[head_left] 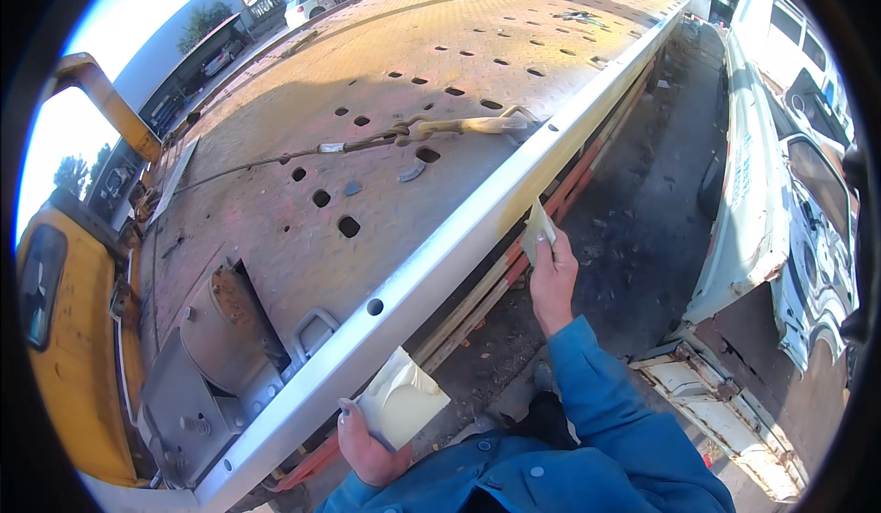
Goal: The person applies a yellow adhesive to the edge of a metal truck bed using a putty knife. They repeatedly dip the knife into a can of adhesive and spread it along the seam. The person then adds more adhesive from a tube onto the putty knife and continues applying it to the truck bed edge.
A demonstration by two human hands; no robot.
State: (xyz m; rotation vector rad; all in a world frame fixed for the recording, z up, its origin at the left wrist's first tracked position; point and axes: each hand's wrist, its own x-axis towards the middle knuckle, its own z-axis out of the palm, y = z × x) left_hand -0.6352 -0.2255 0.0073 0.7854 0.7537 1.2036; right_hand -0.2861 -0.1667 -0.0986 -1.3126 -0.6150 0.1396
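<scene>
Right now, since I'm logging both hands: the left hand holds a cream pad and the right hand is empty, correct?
Not quite: the right hand isn't empty; the head view shows it holding a thin pale yellow piece. The left hand does hold a cream pad.

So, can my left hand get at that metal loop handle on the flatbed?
Probably, but not freely: your left hand holds a pale yellow piece, and the silver edge rail lies between hand and loop handle.

One sheet [408, 410] in my left hand [369, 449], a second sheet [535, 230] in my right hand [554, 285], both near the rail [431, 270], truck bed [514, 45] beyond, hook [473, 126] on it, cab [83, 329] left.
</scene>
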